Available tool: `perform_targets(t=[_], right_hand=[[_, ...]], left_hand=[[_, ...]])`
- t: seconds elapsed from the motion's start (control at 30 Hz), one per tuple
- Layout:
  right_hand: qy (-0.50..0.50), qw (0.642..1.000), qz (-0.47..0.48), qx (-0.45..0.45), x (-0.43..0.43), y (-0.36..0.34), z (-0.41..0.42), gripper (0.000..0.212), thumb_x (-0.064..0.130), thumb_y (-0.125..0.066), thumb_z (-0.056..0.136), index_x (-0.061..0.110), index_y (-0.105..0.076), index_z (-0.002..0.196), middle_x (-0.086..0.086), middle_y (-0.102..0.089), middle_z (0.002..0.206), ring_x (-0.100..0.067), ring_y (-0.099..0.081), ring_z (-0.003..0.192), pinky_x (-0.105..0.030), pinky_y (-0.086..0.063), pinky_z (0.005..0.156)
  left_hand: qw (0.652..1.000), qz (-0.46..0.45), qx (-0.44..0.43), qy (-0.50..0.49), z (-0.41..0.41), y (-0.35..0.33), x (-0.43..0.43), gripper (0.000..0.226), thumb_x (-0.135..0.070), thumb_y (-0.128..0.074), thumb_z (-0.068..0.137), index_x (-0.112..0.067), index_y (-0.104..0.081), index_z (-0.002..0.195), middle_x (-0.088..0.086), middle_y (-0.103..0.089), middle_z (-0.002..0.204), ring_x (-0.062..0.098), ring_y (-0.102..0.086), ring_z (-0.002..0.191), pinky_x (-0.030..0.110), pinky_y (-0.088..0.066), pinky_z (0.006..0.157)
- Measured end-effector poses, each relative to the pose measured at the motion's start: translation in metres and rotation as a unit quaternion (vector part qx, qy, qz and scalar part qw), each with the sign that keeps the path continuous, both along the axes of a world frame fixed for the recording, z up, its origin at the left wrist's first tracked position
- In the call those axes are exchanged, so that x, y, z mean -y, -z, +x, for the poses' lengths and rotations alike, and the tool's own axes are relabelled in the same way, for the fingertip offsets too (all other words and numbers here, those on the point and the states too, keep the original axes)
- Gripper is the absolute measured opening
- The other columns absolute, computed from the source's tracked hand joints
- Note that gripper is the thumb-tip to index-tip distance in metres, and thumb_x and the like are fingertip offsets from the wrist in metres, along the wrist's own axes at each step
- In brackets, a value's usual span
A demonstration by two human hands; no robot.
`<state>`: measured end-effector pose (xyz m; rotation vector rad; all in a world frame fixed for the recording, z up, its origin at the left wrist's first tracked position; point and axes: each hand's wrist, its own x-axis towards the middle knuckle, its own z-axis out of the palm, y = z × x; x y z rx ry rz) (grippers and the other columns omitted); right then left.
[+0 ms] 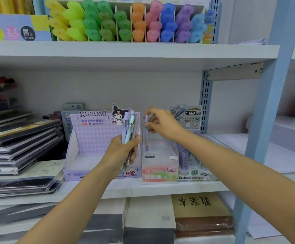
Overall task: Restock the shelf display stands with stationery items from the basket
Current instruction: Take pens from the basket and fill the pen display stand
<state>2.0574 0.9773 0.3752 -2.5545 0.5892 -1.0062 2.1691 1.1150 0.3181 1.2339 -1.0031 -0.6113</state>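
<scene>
Right grip (160, 124) pinching pen (146, 138), Kuromi box (90, 138) beside

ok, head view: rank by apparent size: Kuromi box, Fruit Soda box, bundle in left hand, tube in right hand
1. Kuromi box, clearly largest
2. Fruit Soda box
3. bundle gripped in left hand; partly hidden by the fingers, slightly nearer the camera
4. tube pinched by right hand, smallest

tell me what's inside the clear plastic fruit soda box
Inside the clear plastic Fruit Soda box, only the lower end of one slim lilac pen shows, pinched upright by the right hand. Its frosted walls and printed front hide whatever else it holds.
</scene>
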Motion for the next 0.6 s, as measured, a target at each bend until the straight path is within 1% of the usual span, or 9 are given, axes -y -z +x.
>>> perform_targets(t=[0.1, 0.17, 0.2, 0.3, 0.37, 0.43, 0.47, 0.53, 0.6], right_hand=[[0.032, 0.999, -0.039, -0.009, 0.0, 0.003, 0.002, 0.023, 0.014, -0.059, 0.095, 0.01, -0.066, 0.117, -0.013, -0.072, 0.085, -0.026, -0.069, 0.077, -0.039, -0.055, 0.082], [0.05, 0.997, -0.061, -0.024, 0.0, 0.004, 0.003, 0.026, 0.017, -0.056, 0.097, 0.01, -0.067, 0.12, -0.016, -0.072, 0.094, -0.029, -0.066, 0.085, -0.033, -0.052, 0.082], [0.059, 0.995, -0.076, -0.031, 0.0, 0.004, 0.003, 0.026, 0.017, -0.055, 0.097, 0.011, -0.068, 0.119, -0.016, -0.072, 0.095, -0.03, -0.063, 0.083, -0.032, -0.05, 0.079], [0.092, 0.983, -0.144, -0.072, 0.001, -0.001, 0.0, 0.026, 0.015, -0.052, 0.097, 0.015, -0.071, 0.114, -0.017, -0.063, 0.093, -0.034, -0.06, 0.084, -0.037, -0.049, 0.072], [0.112, 0.965, -0.194, -0.137, 0.001, -0.002, -0.004, 0.03, 0.017, -0.048, 0.099, 0.015, -0.065, 0.123, -0.016, -0.055, 0.103, -0.035, -0.058, 0.091, -0.037, -0.048, 0.072], [0.112, 0.956, -0.202, -0.183, -0.001, -0.001, -0.009, 0.037, 0.022, -0.046, 0.1, 0.014, -0.052, 0.136, -0.016, -0.05, 0.115, -0.034, -0.056, 0.1, -0.039, -0.048, 0.079], [0.102, 0.962, -0.184, -0.173, -0.003, -0.001, -0.011, 0.042, 0.023, -0.047, 0.1, 0.014, -0.046, 0.141, -0.015, -0.048, 0.119, -0.032, -0.054, 0.102, -0.039, -0.048, 0.085], [0.056, 0.992, -0.101, -0.056, -0.011, -0.003, -0.015, 0.043, 0.024, -0.048, 0.1, 0.013, -0.046, 0.142, -0.014, -0.052, 0.12, -0.024, -0.055, 0.099, -0.034, -0.045, 0.089], [-0.032, 0.995, 0.058, 0.069, -0.023, -0.01, -0.02, 0.037, 0.025, -0.05, 0.1, 0.01, -0.054, 0.133, -0.011, -0.062, 0.112, -0.017, -0.06, 0.088, -0.03, -0.048, 0.08]], left_hand=[[1.0, -0.001, 0.001, 0.001, 0.0, 0.0, 0.0, 0.02, -0.026, -0.066, 0.091, -0.008, -0.058, 0.086, -0.003, -0.054, 0.056, 0.013, -0.044, 0.041, 0.025, -0.041, 0.041], [1.0, -0.003, -0.002, 0.0, 0.0, -0.001, 0.0, 0.023, -0.026, -0.065, 0.092, -0.004, -0.059, 0.093, -0.003, -0.054, 0.057, 0.013, -0.045, 0.042, 0.024, -0.041, 0.041], [1.0, -0.004, -0.004, -0.002, 0.0, -0.001, 0.0, 0.026, -0.027, -0.065, 0.092, -0.001, -0.06, 0.097, -0.003, -0.054, 0.057, 0.014, -0.045, 0.042, 0.025, -0.041, 0.041], [1.0, -0.004, -0.004, -0.002, -0.001, -0.002, -0.002, 0.038, -0.029, -0.064, 0.092, 0.006, -0.059, 0.106, -0.003, -0.055, 0.059, 0.014, -0.045, 0.043, 0.025, -0.041, 0.042], [1.0, -0.007, -0.004, 0.005, -0.003, -0.003, -0.004, 0.037, -0.032, -0.061, 0.093, 0.003, -0.063, 0.108, -0.003, -0.054, 0.06, 0.015, -0.045, 0.044, 0.025, -0.041, 0.042], [1.0, -0.016, -0.008, 0.022, -0.006, -0.005, -0.007, 0.03, -0.034, -0.058, 0.095, -0.006, -0.068, 0.105, -0.002, -0.053, 0.062, 0.015, -0.044, 0.045, 0.025, -0.041, 0.042], [0.999, -0.02, -0.01, 0.029, -0.007, -0.006, -0.008, 0.029, -0.034, -0.057, 0.095, -0.009, -0.069, 0.103, -0.002, -0.053, 0.062, 0.015, -0.045, 0.045, 0.025, -0.041, 0.043], [0.999, -0.024, -0.01, 0.039, -0.008, -0.008, -0.011, 0.029, -0.036, -0.056, 0.096, -0.01, -0.069, 0.103, -0.002, -0.053, 0.063, 0.015, -0.045, 0.045, 0.025, -0.041, 0.043], [0.999, -0.026, -0.003, 0.045, -0.011, -0.01, -0.013, 0.029, -0.036, -0.056, 0.096, -0.011, -0.069, 0.103, -0.002, -0.053, 0.063, 0.015, -0.045, 0.045, 0.025, -0.041, 0.043]])
